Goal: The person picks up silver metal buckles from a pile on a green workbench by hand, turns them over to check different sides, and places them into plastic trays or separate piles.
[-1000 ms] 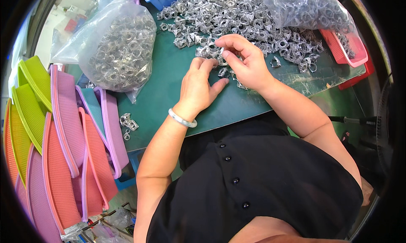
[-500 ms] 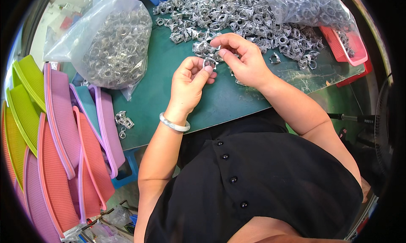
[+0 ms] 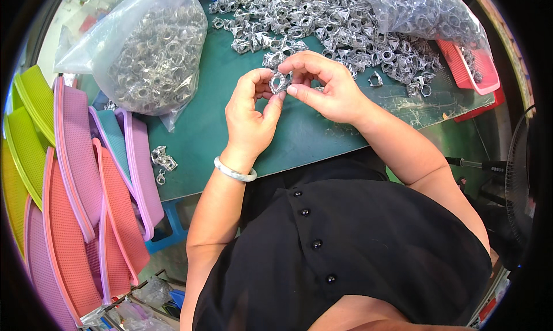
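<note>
1. Metal pc. point(image 3: 276, 86) has been shifted slightly L since prev. frame; R hand point(image 3: 331, 92) has been drawn in to it from edge of pile point(image 3: 322, 20).
2. Far L: coloured mesh baskets point(image 3: 66, 233) stacked on edge.
3. Clear bag point(image 3: 152, 60), filled w/ pcs., set on green table point(image 3: 190, 141); loose pcs. point(image 3: 164, 159) left nr. table edge.
4. L hand point(image 3: 253, 109), bracelet point(image 3: 235, 171) worn on wrist: thumb & fingers clamped on pc.
5. Pc. held betw. both hands, nr. pile.
6. R thumb & index spread about pc.'s R side; whether gripped can't be told.
7. Far R: 2nd bag point(image 3: 429, 14), pink basket point(image 3: 488, 82), fan point(image 3: 518, 175) seen.
</note>
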A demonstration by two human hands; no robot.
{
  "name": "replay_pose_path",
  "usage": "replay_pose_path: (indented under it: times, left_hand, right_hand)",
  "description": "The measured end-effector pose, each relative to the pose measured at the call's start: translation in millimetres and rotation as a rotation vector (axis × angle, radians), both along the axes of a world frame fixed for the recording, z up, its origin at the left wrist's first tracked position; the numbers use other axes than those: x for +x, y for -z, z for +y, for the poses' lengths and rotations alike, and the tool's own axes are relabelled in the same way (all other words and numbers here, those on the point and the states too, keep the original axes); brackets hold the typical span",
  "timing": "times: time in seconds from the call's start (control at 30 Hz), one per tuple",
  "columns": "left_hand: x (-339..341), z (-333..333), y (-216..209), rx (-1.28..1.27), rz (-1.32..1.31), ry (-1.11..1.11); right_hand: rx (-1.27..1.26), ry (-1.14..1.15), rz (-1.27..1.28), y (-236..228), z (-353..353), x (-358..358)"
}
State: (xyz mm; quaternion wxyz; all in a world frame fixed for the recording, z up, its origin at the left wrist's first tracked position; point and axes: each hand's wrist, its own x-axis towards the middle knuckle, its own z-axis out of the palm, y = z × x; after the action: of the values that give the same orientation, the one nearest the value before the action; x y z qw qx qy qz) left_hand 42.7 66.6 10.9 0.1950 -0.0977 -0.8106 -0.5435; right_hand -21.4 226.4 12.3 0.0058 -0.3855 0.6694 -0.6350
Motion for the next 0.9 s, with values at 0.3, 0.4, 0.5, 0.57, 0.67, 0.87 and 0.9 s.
replay_pose_path:
  times: [0.3, 0.4, 0.5, 0.57, 0.67, 0.87, 0.9]
  left_hand:
    - [-1.6, -2.4, 1.8, -0.177, 0.216, -0.059]
    - [1.1, -3.2, -2.0, -0.220, 0.192, -0.042]
    - [2.1, -4.4, -2.2, -0.219, 0.184, -0.047]
    - [3.4, -5.0, -1.3, -0.177, 0.172, -0.036]
    - [5.4, -7.0, 0.3, -0.154, 0.115, -0.014]
    - [-4.4, -15.1, 5.9, -0.119, 0.060, -0.043]
    - [-5.2, -16.5, 9.4, -0.100, 0.054, -0.066]
  right_hand:
    - [-0.003, -0.049, 0.026, 1.3, -0.7, 0.4]
    - [-0.009, -0.048, 0.029, 2.5, -1.3, 0.3]
    - [-0.007, -0.068, 0.011, 1.2, -0.8, 1.1]
    - [-0.002, -0.080, 0.004, 1.1, -0.9, 2.7]
    - [-0.003, -0.097, -0.005, 0.8, -1.8, 2.5]
    - [0.023, -0.179, -0.185, -3.6, -1.1, -4.6]
    - [0.092, -0.180, -0.295, -6.3, -1.7, -8.9]
